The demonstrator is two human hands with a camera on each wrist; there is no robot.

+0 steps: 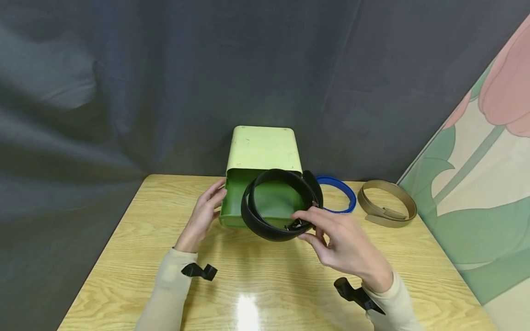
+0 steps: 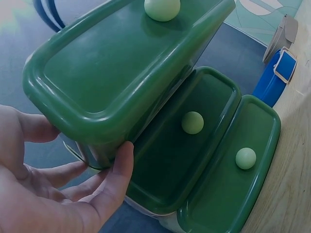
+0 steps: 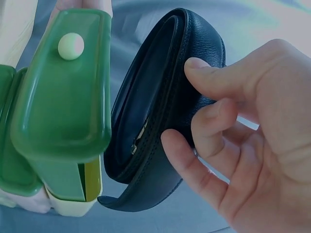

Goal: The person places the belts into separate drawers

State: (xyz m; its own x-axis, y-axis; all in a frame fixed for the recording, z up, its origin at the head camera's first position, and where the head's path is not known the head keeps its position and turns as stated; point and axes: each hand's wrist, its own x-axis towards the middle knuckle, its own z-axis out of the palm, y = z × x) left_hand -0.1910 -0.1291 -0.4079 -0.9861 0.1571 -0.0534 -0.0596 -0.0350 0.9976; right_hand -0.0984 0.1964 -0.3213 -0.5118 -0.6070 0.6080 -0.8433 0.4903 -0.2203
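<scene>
A rolled black leather belt (image 1: pixel 261 227) hangs in loose coils over the pulled-out green drawer (image 1: pixel 233 188). My right hand (image 1: pixel 345 239) pinches the coil at its right side, near the metal buckle, with thumb and fingers on the leather in the right wrist view. At the drawer's left side, my left hand (image 1: pixel 203 218) holds the wall near the front corner; the left wrist view has its fingers (image 2: pixel 119 167) bent around that end. The drawer front carries a round pale knob (image 2: pixel 163 7). Part of the drawer's inside is hidden behind the belt.
The drawer belongs to a pale green cabinet (image 1: pixel 265 147) at the table's back edge. Two lower green drawers, the middle one (image 2: pixel 165 160) and the bottom one (image 2: pixel 223 194), are closed. A coiled blue belt (image 1: pixel 352 197) and a coiled tan belt (image 1: pixel 407 202) rest to the right.
</scene>
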